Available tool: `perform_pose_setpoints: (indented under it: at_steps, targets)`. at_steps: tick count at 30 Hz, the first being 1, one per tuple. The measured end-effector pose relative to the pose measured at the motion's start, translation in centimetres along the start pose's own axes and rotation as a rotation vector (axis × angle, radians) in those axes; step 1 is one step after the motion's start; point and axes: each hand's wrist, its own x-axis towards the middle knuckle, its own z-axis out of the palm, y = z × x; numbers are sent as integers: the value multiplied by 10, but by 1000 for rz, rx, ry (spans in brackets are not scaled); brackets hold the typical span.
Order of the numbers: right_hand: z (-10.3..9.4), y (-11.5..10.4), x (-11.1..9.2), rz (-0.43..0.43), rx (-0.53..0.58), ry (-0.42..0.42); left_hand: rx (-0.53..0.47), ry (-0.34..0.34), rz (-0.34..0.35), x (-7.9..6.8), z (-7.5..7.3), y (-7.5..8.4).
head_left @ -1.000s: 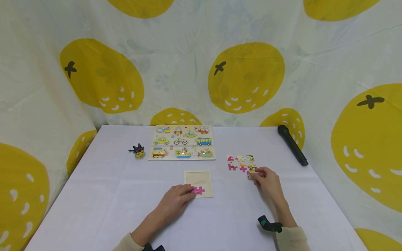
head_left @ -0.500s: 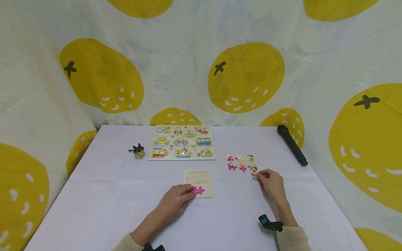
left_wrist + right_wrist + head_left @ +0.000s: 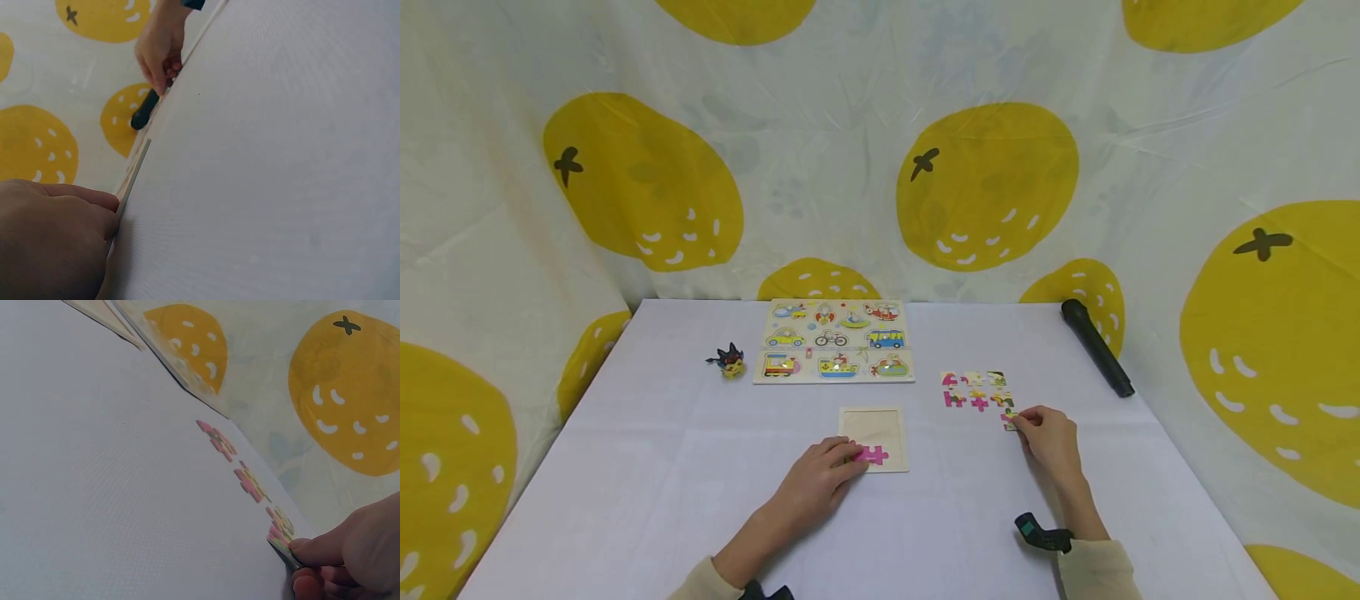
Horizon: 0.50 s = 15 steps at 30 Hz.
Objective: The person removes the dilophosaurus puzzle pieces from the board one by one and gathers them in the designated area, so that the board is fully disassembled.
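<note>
My right hand [image 3: 1052, 437] pinches a pink-and-green jigsaw piece [image 3: 1008, 419] by its right edge, thumb on top in the right wrist view. That piece [image 3: 281, 540] lies close to the near right of several loose jigsaw pieces [image 3: 977, 392] set out in rows. My left hand [image 3: 816, 483] rests on the lower left corner of a square wooden puzzle tray [image 3: 904, 433], its fingers reaching over the rim. Pink pieces [image 3: 874, 455] lie joined along the tray's near side, partly hidden under these fingers. Only the tray's thin edge [image 3: 139, 169] shows in the left wrist view.
Behind the tray lies a wooden vehicle peg puzzle board [image 3: 835, 342]. A small dark-and-yellow figurine [image 3: 727, 361] stands to its left. A black microphone [image 3: 1097, 348] lies at the far right. A fruit-print curtain [image 3: 835, 192] hangs behind the white table [image 3: 647, 467].
My right hand has slid the pinched jigsaw piece a little to the right, mostly in the first half second. The left hand and the tray have stayed still.
</note>
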Motion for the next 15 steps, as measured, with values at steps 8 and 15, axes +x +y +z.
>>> perform_pose_setpoints:
  at_steps: [8,15]
  targets:
    - [3,0,1,7,-5,8,-10,-7,2,0,0,-1]
    - [0,-4,-1,-17,-10,45,-8,-2,-5,0,1,-1]
